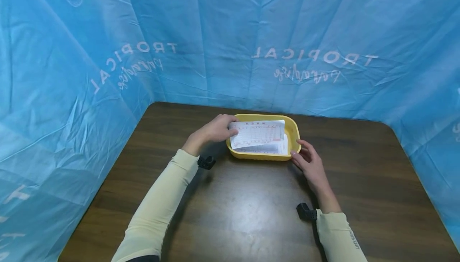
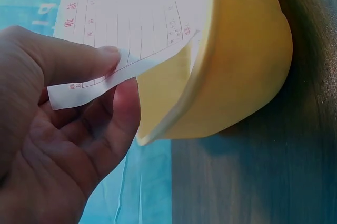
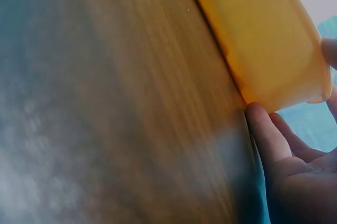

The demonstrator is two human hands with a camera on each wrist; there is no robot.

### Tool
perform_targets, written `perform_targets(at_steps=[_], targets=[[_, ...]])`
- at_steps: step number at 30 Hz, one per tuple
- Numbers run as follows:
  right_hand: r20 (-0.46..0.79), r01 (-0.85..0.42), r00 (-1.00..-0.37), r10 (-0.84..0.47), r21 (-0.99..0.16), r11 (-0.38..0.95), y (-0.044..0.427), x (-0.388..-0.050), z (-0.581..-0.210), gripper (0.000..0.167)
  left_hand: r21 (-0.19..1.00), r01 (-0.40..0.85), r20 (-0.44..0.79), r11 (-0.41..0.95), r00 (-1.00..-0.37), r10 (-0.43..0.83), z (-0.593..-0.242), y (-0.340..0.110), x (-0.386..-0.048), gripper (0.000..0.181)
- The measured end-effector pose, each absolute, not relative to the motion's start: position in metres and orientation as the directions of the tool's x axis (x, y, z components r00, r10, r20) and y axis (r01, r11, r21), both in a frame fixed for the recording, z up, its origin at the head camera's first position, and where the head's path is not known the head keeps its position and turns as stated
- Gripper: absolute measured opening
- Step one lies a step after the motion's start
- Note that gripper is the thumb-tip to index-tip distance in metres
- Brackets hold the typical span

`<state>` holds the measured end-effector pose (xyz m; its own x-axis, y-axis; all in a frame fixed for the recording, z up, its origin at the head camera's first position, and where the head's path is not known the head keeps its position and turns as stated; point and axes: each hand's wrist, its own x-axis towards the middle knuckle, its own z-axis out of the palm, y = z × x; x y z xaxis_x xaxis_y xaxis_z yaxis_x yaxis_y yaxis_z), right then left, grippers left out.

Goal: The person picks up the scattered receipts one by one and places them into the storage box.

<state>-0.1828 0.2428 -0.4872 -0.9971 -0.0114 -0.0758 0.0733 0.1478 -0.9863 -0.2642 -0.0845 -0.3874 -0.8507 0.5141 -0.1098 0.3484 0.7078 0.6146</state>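
A shallow yellow plastic basket (image 1: 264, 157) sits near the far edge of the table. Over its left end, my left hand (image 1: 218, 128) pinches a white printed form slip (image 1: 256, 133) between thumb and fingers. In the left wrist view the pinched corner of the slip (image 2: 134, 29) bends slightly. Beneath it, another paper slip (image 1: 282, 147) lies in the basket, partly covered. My right hand (image 1: 310, 164) holds the basket's near right corner, with fingers at the rim and lower down the wall. The right wrist view shows a fingertip (image 3: 258, 113) against the basket's lower edge.
A brown wood-grain table (image 1: 248, 210) extends around the basket. Blue printed cloth (image 1: 230, 34) hangs behind the table and along both sides. Black wrist cameras (image 1: 206, 162) sit on both wrists.
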Motion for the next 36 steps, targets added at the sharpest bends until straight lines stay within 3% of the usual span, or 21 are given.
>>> perform_targets(at_steps=[20,27,36], targets=[[-0.061,0.059,-0.998,-0.012,-0.987,0.147,0.245,-0.181,-0.487,0.057,0.536,0.401,-0.196,0.743,-0.797,0.572,-0.396,-0.064,-0.270,0.030],[-0.050,0.047,-0.998,-0.025,-0.990,0.134,0.244,-0.180,-0.486,0.059,0.507,0.445,-0.206,0.738,-0.769,0.605,-0.401,-0.057,-0.270,0.023],[-0.054,0.052,-0.998,-0.013,-0.984,0.168,0.244,-0.181,-0.489,0.057,0.433,0.500,-0.160,0.750,-0.776,0.610,-0.398,-0.052,-0.264,0.039]])
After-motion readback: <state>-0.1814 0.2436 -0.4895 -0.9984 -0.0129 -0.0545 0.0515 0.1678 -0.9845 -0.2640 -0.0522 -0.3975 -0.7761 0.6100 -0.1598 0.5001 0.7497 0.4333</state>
